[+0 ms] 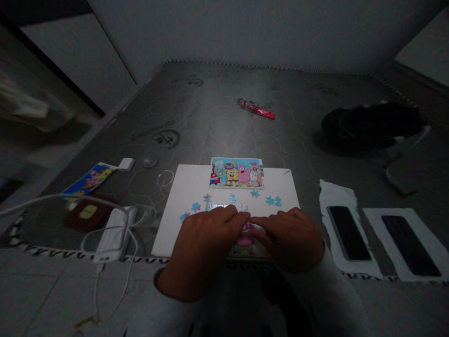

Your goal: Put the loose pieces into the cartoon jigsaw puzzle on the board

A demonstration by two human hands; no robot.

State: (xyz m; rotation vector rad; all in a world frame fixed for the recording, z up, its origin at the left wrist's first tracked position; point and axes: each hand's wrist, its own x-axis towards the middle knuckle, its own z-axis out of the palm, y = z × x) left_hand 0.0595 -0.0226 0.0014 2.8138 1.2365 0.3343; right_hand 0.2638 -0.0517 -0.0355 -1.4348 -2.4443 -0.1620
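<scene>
Both hands meet over the lower part of a white board [168, 215]. My left hand [210, 238] is closed, its fingers curled down so that what they hold, if anything, is hidden. Opposite it, my right hand [289, 236] has thumb and forefinger around a small pink jigsaw piece [248, 226]. Joined pink jigsaw pieces [244, 243] show below the fingertips, partly covered by the hands. Loose blue pieces [270, 201] lie in an arc above the hands. A cartoon picture card [236, 173] rests at the board's top edge.
To the left are a power bank [114, 234] with white cables, a brown case [89, 213] and a blue packet [91, 180]. Two dark phones [349, 232] lie on white sheets at right. Farther back are a red item [257, 109] and a black bag [375, 126].
</scene>
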